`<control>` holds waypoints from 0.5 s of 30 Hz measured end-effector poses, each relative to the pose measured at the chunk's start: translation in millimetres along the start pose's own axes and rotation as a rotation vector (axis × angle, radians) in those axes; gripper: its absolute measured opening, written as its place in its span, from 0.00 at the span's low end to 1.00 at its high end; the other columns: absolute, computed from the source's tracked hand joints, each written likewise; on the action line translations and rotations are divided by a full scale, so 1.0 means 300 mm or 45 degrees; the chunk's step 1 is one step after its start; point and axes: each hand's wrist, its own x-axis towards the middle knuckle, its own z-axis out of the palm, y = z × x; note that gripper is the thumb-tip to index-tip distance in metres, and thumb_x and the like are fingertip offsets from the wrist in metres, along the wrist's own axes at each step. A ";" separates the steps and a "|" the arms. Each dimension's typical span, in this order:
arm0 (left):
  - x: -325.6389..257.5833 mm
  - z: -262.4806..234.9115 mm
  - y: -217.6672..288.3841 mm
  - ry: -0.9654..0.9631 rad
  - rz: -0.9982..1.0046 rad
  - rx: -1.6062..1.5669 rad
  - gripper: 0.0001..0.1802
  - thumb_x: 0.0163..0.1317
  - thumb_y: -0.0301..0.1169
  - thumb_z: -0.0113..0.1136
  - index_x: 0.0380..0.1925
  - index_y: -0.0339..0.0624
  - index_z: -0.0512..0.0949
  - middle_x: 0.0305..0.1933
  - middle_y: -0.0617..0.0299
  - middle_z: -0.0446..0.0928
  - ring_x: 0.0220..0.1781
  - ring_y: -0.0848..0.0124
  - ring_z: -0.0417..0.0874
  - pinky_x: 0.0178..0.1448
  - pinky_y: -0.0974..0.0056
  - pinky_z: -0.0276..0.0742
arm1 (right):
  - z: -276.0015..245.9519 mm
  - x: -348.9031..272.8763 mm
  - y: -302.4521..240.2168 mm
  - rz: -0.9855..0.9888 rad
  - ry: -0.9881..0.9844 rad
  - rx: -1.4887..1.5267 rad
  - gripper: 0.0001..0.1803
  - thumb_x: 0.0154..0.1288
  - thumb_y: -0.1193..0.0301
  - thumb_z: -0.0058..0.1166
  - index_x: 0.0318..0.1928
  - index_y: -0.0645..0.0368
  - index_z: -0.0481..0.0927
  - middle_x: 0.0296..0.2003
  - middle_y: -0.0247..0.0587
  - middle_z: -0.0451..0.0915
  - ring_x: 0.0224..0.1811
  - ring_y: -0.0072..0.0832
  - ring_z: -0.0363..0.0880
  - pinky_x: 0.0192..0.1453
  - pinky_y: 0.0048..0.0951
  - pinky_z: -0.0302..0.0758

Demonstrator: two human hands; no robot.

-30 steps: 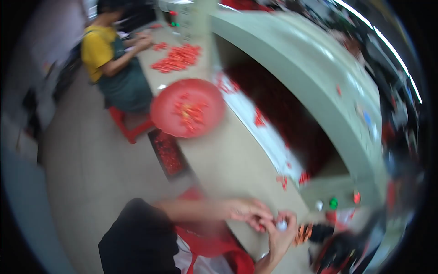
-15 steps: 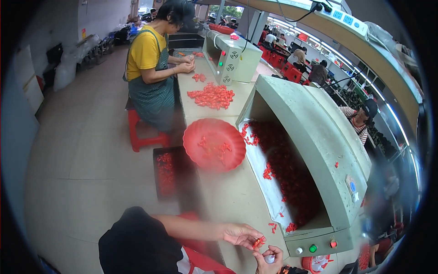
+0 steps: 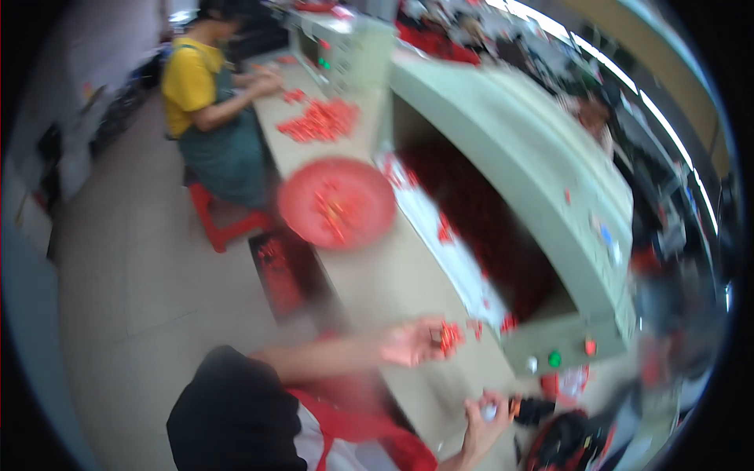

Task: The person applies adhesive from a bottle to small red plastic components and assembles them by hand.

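Note:
My left hand (image 3: 412, 344) is stretched over the table, its fingertips closed around a cluster of small shiny red pieces (image 3: 450, 339). Motion smears the fingers, and the exact kind of the pieces cannot be made out. Nearer to me, my right hand (image 3: 485, 430) grips a small white bottle-like object (image 3: 490, 411), mostly covered by the fingers. A few loose red pieces (image 3: 476, 329) lie just beyond the left fingertips, beside the pale green machine (image 3: 518, 345).
A round red basin (image 3: 294, 200) holding some red pieces stands farther up the table. Beyond it lies a red heap (image 3: 322, 120), where a co-worker in yellow (image 3: 188, 86) sits. More pieces fill the machine's dark opening. A dark tray (image 3: 279, 279) is below the table's left edge.
The view has shifted. My hands have moved apart, the left one away from the right. A cluster of red pieces now shows at the left fingertips; the right hand still grips the white object.

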 end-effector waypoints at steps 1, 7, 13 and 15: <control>-0.010 0.085 -0.014 -0.172 0.179 0.478 0.25 0.61 0.39 0.54 0.56 0.43 0.65 0.59 0.57 0.67 0.58 0.66 0.69 0.61 0.63 0.64 | 0.013 0.002 -0.027 0.014 0.012 -0.023 0.21 0.36 0.80 0.69 0.34 0.61 0.74 0.24 0.28 0.67 0.27 0.18 0.65 0.32 0.19 0.67; -0.013 0.112 -0.027 0.234 0.097 0.212 0.27 0.58 0.44 0.58 0.53 0.40 0.69 0.44 0.55 0.68 0.44 0.64 0.74 0.47 0.67 0.79 | 0.033 0.021 0.009 0.078 0.073 0.013 0.19 0.40 0.75 0.70 0.35 0.59 0.76 0.26 0.27 0.70 0.29 0.16 0.68 0.32 0.19 0.68; 0.009 0.037 -0.045 0.331 0.011 0.206 0.24 0.58 0.42 0.58 0.50 0.39 0.71 0.43 0.55 0.66 0.43 0.64 0.74 0.49 0.67 0.79 | -0.020 -0.001 0.053 0.134 0.141 -0.050 0.16 0.46 0.80 0.66 0.36 0.62 0.75 0.26 0.27 0.71 0.28 0.13 0.68 0.33 0.15 0.69; 0.010 0.027 -0.057 0.336 0.002 0.204 0.24 0.59 0.42 0.58 0.51 0.39 0.71 0.43 0.55 0.66 0.43 0.64 0.74 0.49 0.67 0.79 | -0.026 -0.007 0.065 0.165 0.162 -0.040 0.16 0.44 0.77 0.67 0.35 0.61 0.75 0.26 0.28 0.71 0.29 0.15 0.69 0.33 0.16 0.69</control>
